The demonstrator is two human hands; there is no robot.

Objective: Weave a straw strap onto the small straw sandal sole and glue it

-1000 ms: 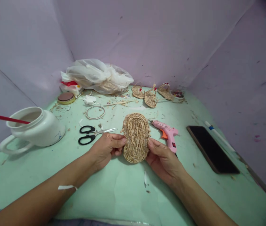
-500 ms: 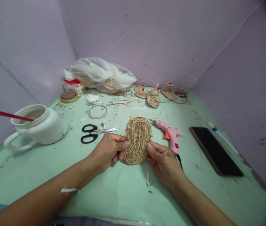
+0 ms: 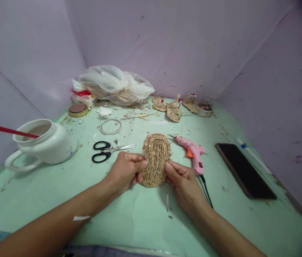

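A woven straw sole [image 3: 156, 157], oval with a narrowed waist, is held upright just above the green table [image 3: 129, 217]. My left hand [image 3: 125, 170] pinches its left edge with thumb and fingers closed. My right hand [image 3: 184, 184] grips its right edge the same way. Both hands sit near the middle of the table, a little toward the front.
A pink glue gun [image 3: 192, 151] lies right of the sole, black scissors [image 3: 105, 152] left of it. A white pot [image 3: 45, 141] with a red stick stands at the left. A dark phone [image 3: 244, 171], pen [image 3: 251, 155], small woven sandals [image 3: 174, 107], plastic bag [image 3: 113, 85], ring [image 3: 110, 126] and lid [image 3: 78, 109] lie farther off.
Both hands turned the straw sole slightly and pressed its sides in, so it looks narrower and more upright. The view shifted a little to the left.
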